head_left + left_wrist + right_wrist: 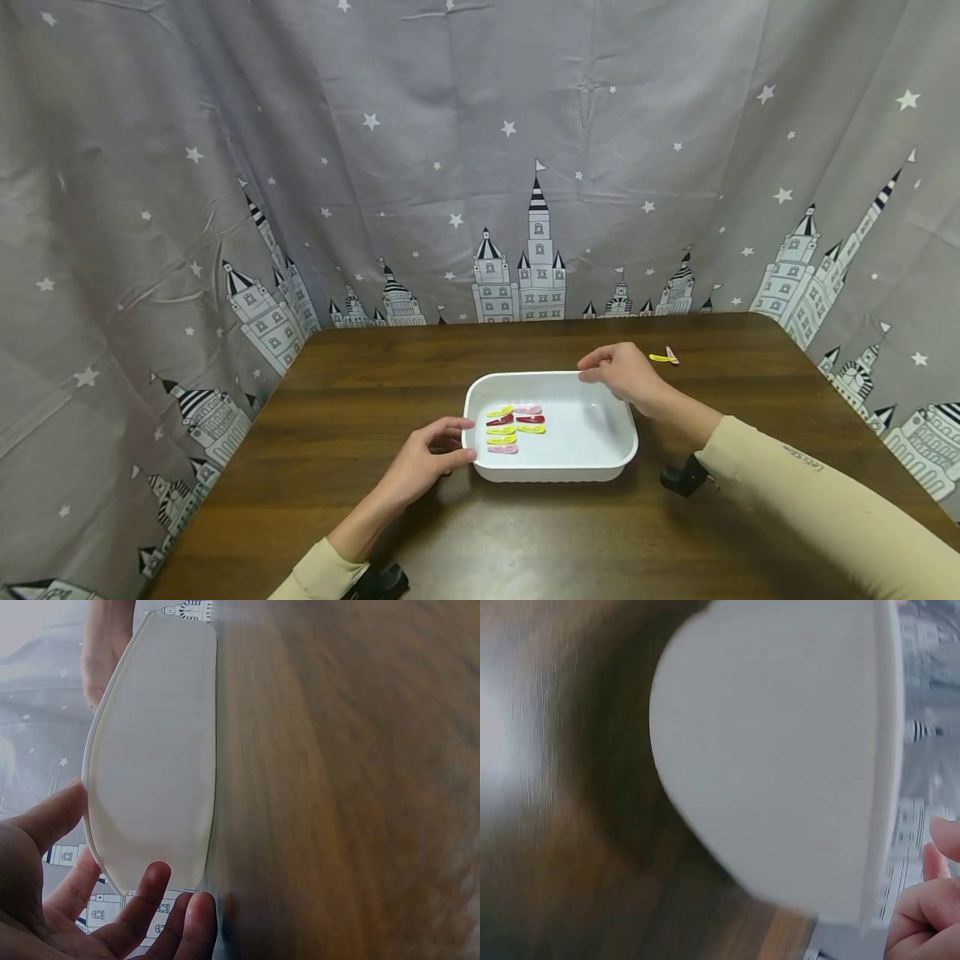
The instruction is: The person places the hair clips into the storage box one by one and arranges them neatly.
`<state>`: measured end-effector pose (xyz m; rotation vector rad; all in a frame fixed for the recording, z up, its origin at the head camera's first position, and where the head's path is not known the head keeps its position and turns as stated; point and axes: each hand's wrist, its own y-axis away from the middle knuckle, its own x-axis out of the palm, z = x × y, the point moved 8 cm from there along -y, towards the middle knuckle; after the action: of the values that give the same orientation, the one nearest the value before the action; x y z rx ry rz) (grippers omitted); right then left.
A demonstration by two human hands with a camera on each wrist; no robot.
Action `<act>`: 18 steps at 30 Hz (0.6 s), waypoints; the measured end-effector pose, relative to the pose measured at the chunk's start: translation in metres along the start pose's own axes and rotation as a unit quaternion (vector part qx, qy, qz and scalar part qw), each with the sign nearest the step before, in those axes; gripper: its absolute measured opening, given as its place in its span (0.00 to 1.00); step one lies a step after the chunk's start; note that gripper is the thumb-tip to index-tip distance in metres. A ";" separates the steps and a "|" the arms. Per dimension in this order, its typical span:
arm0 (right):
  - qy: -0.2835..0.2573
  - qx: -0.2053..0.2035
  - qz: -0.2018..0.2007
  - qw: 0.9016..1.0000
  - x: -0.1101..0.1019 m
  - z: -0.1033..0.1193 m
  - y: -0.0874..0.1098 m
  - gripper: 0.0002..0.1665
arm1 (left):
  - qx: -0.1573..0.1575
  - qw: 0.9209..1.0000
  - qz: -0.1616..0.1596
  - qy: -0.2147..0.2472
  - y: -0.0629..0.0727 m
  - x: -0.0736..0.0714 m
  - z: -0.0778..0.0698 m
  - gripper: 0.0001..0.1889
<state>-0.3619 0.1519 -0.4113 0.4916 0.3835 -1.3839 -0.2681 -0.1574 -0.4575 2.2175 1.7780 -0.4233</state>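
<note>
A white rectangular tray (592, 433) stands on the table, with snap hair clips (501, 440) in yellow, red and pink lying in two columns in its left half. My left hand (423, 458) holds the tray's left end, thumb and fingers spread about the rim. The left wrist view shows those fingers (154, 881) against the outer wall. At the back right corner of the tray, my right hand (626, 379) has its bent fingertips at the rim; whether they touch it cannot be told. Nothing is visible in that hand.
A yellow hair clip (661, 358) and a pink hair clip (672, 356) lie close together on the brown wooden table (360, 375), beyond my right hand. A grey curtain (420, 167) printed with castles and stars hangs behind the table and along its sides.
</note>
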 end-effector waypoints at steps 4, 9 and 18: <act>-0.017 0.004 -0.015 1.000 -0.021 -0.012 -0.006 0.15 | -0.001 1.000 0.001 -0.001 0.000 0.000 0.000 0.23; -0.032 0.007 -0.036 0.999 -0.044 -0.032 -0.014 0.19 | -0.005 1.000 0.002 -0.004 0.000 0.000 0.000 0.23; -0.067 0.027 -0.093 0.993 -0.078 -0.074 -0.025 0.21 | 0.004 1.000 -0.003 -0.009 -0.001 -0.001 0.000 0.23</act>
<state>-0.3966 0.2539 -0.4348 0.4135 0.2882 -1.6011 -0.2690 -0.1586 -0.4572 2.2071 1.7771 -0.4526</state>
